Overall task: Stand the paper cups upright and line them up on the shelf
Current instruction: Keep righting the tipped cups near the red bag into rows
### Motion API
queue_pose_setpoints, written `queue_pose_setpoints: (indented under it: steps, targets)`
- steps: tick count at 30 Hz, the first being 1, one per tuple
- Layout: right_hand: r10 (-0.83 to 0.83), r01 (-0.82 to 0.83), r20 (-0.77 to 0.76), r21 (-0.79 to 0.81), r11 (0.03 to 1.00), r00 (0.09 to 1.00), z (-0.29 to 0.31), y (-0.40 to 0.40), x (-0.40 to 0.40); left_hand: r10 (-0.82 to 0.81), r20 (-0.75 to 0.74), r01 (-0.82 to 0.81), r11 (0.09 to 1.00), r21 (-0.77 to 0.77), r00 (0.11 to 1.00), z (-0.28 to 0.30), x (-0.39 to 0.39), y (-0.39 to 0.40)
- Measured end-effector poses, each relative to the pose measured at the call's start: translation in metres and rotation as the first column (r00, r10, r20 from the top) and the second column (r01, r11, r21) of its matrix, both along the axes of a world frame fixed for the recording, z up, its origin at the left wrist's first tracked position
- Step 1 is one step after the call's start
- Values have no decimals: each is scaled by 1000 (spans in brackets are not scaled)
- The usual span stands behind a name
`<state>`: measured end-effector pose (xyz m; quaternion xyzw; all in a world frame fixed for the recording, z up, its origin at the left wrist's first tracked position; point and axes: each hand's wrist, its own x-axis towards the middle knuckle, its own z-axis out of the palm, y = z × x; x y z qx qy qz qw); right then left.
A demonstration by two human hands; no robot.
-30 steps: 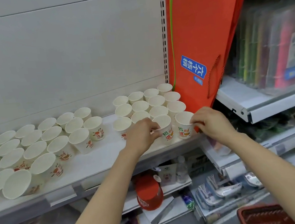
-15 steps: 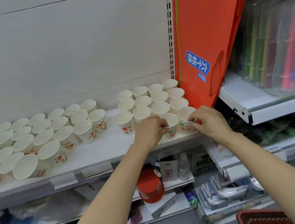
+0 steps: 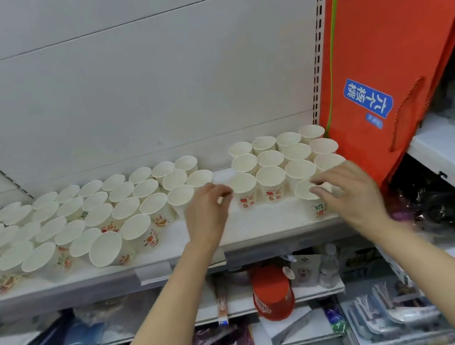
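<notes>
Up on the shelf, right hand loosely pinches the front cup, left hand half-curled, empty. One clumsy nudge probably topples the packed cups.

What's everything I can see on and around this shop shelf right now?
Right group of paper cups: about fourteen, white with red print, upright in rows at the shelf's right end.
Left group of paper cups: several dozen, white, loosely packed, the front ones leaning.
Shelf: one, white, carrying all the cups.
Paper bag: one, orange-red with a blue label, standing right of the cups.
Red cup stack: one, on the shelf below.
Packaged goods: many, mixed colours, on the lower shelves; too blurred to name.
Left hand: fingers curled, between the two groups, holding nothing that I can see.
Right hand: fingers on the front cup of the right group.
</notes>
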<state>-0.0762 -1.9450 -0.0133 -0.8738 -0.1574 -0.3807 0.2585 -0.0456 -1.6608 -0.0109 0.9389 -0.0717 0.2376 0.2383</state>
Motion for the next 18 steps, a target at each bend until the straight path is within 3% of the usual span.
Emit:
queue_pose_setpoints:
  steps: [4, 8, 13, 18]
  targets:
    - [122, -124, -75, -23, 992, 990, -3, 79, 17, 190, -41, -185, 978, 98, 981, 1, 13, 74]
    - [168, -176, -145, -42, 984, 975, -6, 147, 44, 93, -160, -54, 971, 233, 983, 3, 27, 101]
    - [105, -134, -169, -171, 976, 980, -8, 199, 84, -24, -86, 38, 986, 164, 996, 12, 14, 124]
    - [26, -91, -208, -310, 946, 978, -12, 221, 120, -84, -104, 89, 995, 48, 991, 23, 6, 137]
